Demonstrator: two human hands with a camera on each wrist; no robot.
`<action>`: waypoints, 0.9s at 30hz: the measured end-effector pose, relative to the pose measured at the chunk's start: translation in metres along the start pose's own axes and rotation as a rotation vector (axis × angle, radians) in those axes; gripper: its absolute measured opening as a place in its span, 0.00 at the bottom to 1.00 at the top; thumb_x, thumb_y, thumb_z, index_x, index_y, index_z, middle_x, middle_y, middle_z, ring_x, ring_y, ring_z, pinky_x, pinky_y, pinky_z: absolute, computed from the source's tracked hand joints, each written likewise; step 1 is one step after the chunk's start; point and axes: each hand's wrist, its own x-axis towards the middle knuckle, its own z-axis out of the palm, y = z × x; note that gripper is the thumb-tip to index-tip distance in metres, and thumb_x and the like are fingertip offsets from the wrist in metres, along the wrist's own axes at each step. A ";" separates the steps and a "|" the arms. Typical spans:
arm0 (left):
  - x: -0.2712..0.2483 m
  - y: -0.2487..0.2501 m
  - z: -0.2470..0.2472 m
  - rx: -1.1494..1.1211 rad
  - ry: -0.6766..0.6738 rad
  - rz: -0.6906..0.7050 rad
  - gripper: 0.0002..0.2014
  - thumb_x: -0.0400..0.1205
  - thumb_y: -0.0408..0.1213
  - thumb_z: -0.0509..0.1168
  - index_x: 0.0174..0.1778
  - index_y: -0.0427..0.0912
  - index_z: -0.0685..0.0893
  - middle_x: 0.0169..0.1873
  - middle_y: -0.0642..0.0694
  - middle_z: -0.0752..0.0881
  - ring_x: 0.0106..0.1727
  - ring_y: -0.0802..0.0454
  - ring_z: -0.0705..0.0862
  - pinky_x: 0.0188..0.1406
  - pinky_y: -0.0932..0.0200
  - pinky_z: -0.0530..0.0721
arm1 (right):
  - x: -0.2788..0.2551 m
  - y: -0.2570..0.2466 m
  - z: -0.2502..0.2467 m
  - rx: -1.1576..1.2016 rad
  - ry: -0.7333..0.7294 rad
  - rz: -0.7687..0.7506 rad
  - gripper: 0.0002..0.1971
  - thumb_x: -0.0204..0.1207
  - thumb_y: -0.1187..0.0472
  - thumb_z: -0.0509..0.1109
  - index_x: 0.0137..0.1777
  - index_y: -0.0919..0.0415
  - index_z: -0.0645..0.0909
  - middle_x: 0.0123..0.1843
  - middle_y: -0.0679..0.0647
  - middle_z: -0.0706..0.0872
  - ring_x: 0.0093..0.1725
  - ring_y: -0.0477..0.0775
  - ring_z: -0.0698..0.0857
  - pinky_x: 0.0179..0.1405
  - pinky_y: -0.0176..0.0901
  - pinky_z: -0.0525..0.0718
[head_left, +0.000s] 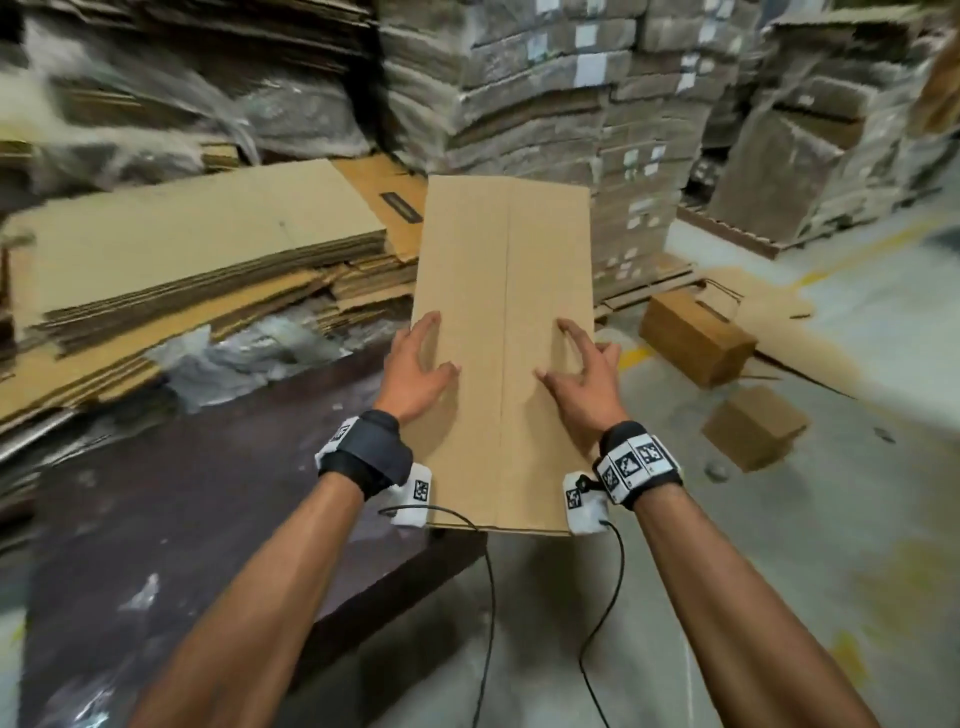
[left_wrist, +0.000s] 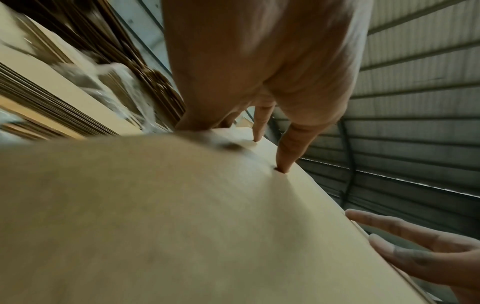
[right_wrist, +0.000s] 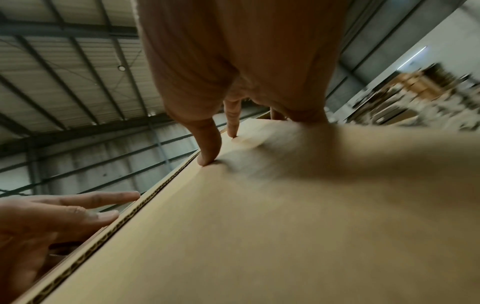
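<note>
Flattened cardboard box (head_left: 501, 291) lies lengthwise away from the person, with a centre seam running down it. Its near-left part sits over the dark surface (head_left: 208, 493); its right side and near end stick out past the surface's corner, above the floor (head_left: 779, 597). Can't tell if the far end rests on anything.

Left hand (head_left: 415, 364): open, fingers spread, palm-down on the left panel. The left wrist view shows its fingertips (left_wrist: 284, 162) pressing the board.

Right hand (head_left: 582, 379): open, fingers spread, on the right panel near the box's right edge. The right wrist view shows its fingertips (right_wrist: 207, 156) pressing beside an exposed corrugated edge. Neither hand grips anything.

Around it:
- stack of flat cartons (head_left: 182, 244) to the left
- wrapped pallets of cardboard (head_left: 545, 104) behind
- two small brown boxes (head_left: 696, 338) on the floor to the right
</note>
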 end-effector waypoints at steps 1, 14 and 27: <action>-0.007 -0.013 -0.024 -0.003 0.035 -0.032 0.37 0.81 0.33 0.75 0.86 0.49 0.69 0.83 0.42 0.69 0.85 0.44 0.66 0.85 0.52 0.62 | -0.003 -0.014 0.023 -0.004 -0.038 -0.019 0.35 0.69 0.41 0.79 0.75 0.22 0.70 0.66 0.53 0.65 0.70 0.57 0.73 0.82 0.63 0.70; -0.100 -0.184 -0.252 0.083 0.202 -0.480 0.41 0.77 0.29 0.76 0.86 0.47 0.67 0.83 0.42 0.69 0.84 0.43 0.67 0.80 0.54 0.66 | -0.040 -0.107 0.285 -0.023 -0.631 -0.076 0.46 0.68 0.83 0.73 0.80 0.42 0.73 0.74 0.55 0.68 0.56 0.51 0.81 0.32 0.21 0.80; -0.096 -0.272 -0.272 0.190 0.087 -0.596 0.41 0.78 0.39 0.79 0.86 0.50 0.68 0.84 0.44 0.71 0.82 0.41 0.71 0.81 0.48 0.72 | 0.011 -0.079 0.361 -0.334 -0.811 -0.099 0.37 0.66 0.64 0.88 0.75 0.47 0.82 0.77 0.57 0.75 0.79 0.58 0.74 0.76 0.44 0.73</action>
